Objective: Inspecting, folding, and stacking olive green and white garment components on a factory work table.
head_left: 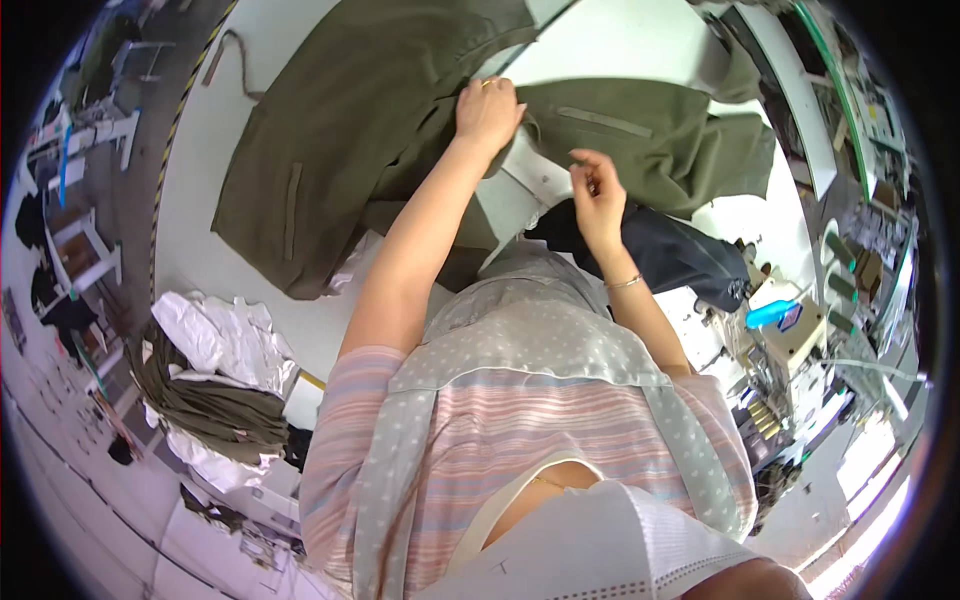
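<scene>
An olive-green garment [330, 130] lies spread over the white table, its large panel on the left and a narrower part with a welt pocket reaching right. My left hand [488, 118] is closed on the garment's edge near the middle, fingertips hidden in the cloth. My right hand [600, 205] hovers to the right of it, over a piece of black cloth [670, 255]. Its fingers are curled, with a small dark spot between them; what that is cannot be made out. Between my hands a metal plate [540, 172] shows in the tabletop.
Sewing-machine parts [790, 320] with a bright blue object [772, 314] stand on the right. Folded olive cloth [225, 415] and crumpled white wrapping [215, 335] sit at the lower left. A fabric strip [238, 62] lies near the table's far left edge.
</scene>
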Available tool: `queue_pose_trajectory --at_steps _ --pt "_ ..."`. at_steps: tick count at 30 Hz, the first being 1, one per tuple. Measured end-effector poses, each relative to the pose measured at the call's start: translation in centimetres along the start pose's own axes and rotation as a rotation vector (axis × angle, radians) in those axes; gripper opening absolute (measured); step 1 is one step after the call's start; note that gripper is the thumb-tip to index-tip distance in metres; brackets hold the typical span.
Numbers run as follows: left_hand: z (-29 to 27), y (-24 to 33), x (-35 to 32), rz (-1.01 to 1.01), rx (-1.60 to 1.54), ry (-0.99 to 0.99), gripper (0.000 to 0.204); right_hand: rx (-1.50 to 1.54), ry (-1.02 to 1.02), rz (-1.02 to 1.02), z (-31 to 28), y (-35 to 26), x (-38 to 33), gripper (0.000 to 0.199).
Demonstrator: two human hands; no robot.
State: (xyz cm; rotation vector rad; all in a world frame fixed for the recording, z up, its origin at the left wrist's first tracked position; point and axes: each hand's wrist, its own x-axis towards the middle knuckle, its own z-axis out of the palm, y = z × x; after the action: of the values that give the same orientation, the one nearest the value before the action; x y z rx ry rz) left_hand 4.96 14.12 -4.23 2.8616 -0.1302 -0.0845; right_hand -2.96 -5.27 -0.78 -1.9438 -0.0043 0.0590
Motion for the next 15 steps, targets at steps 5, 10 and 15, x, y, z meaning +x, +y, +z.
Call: queue_pose_trajectory --at_steps 5,10,15 --pt "-2.1 0.9 -5.3 0.026 -0.174 -0.084 0.026 -0.072 0.025 -0.173 -4.7 0.0 -2.4 0.023" --pt "-14.7 -0.9 -20.0 -0.062 -0.862 -0.311 0.034 -0.069 -0.006 -0.114 -7.2 -1.7 -0.2 0.026" --pt "-27.3 -6.9 -35.8 -0.204 -0.812 0.087 0.024 0.271 -0.026 -0.381 -6.1 -7.1 1.7 0.031"
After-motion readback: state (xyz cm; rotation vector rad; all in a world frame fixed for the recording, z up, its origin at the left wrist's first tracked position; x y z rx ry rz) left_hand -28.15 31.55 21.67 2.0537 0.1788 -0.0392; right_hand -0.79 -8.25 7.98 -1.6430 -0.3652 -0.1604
